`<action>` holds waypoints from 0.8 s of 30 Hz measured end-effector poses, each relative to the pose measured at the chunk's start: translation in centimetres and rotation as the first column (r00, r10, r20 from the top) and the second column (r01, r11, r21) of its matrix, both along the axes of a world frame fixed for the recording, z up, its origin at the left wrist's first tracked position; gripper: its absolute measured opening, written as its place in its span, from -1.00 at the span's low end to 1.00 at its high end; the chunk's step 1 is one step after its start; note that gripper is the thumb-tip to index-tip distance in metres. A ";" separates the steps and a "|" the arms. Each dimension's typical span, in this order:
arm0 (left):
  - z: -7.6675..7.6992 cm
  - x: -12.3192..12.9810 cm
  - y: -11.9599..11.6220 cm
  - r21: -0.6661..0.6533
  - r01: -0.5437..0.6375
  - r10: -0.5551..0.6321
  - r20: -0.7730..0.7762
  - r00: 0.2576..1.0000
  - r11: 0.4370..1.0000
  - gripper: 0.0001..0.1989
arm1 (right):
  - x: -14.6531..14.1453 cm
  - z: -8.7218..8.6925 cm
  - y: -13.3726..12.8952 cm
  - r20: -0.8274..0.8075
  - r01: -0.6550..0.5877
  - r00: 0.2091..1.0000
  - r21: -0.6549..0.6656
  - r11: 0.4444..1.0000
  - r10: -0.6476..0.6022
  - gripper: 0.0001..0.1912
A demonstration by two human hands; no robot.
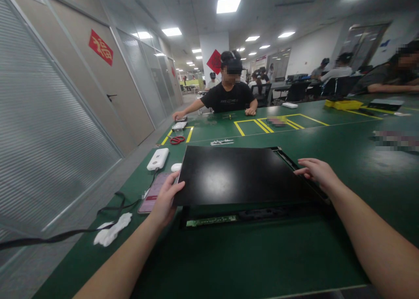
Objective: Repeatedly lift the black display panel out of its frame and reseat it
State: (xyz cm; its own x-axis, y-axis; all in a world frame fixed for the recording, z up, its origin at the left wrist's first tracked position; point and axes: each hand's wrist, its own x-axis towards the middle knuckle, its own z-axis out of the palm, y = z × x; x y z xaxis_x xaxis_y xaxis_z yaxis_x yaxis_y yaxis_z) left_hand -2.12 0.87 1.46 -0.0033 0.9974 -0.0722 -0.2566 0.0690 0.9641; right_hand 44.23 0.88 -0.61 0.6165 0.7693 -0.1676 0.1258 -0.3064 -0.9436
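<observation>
A flat black screen panel is tilted over a black frame, its left side raised and its right side close to the frame. My left hand is closed on the panel's left edge, thumb on top. At the right side, my right hand has its fingers stretched out and apart at the edge of the panel and frame; whether they touch it is hard to tell. A strip of green circuit board shows along the frame's near side. The panel hides most of the frame's inside.
Left of the panel lie a phone, a white power bank, a black strap and a crumpled white tissue. Red-handled scissors and small white strips lie beyond. A co-worker sits across the green table.
</observation>
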 end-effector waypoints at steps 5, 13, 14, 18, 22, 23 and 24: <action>0.1 0.1 0.0 -0.007 0.001 0.000 0.012 1.000 1.000 -0.36 | 0.2 -0.2 0.1 0.016 -0.014 1.000 -0.010 1.000 0.014 -0.73; 0.3 0.4 -0.2 -0.022 0.025 -0.025 -0.026 0.999 0.999 -0.36 | -0.2 0.4 -0.3 0.038 0.012 0.999 -0.017 1.000 -0.011 -0.77; 0.3 0.4 -0.2 -0.022 0.024 -0.025 -0.031 0.999 0.999 -0.36 | -0.4 0.5 -0.4 0.037 0.020 0.999 -0.019 1.000 -0.019 -0.78; 0.3 0.5 -0.1 -0.012 0.016 -0.017 -0.040 0.999 1.000 -0.38 | -0.3 0.5 -0.4 0.034 0.022 0.999 -0.019 1.000 -0.022 -0.77; 0.3 0.5 0.0 0.009 0.037 -0.036 -0.050 0.998 0.999 -0.39 | 0.4 0.1 -0.1 0.071 0.006 0.997 -0.028 1.000 -0.004 -0.76; 0.2 0.5 0.1 0.013 0.044 -0.043 -0.054 0.998 0.999 -0.38 | 0.6 0.0 -0.1 0.080 0.005 0.997 -0.032 0.999 -0.003 -0.75; 0.1 0.4 0.1 0.017 0.052 -0.051 -0.059 0.997 0.999 -0.37 | 0.8 0.0 0.0 0.086 0.006 0.996 -0.036 0.999 -0.003 -0.75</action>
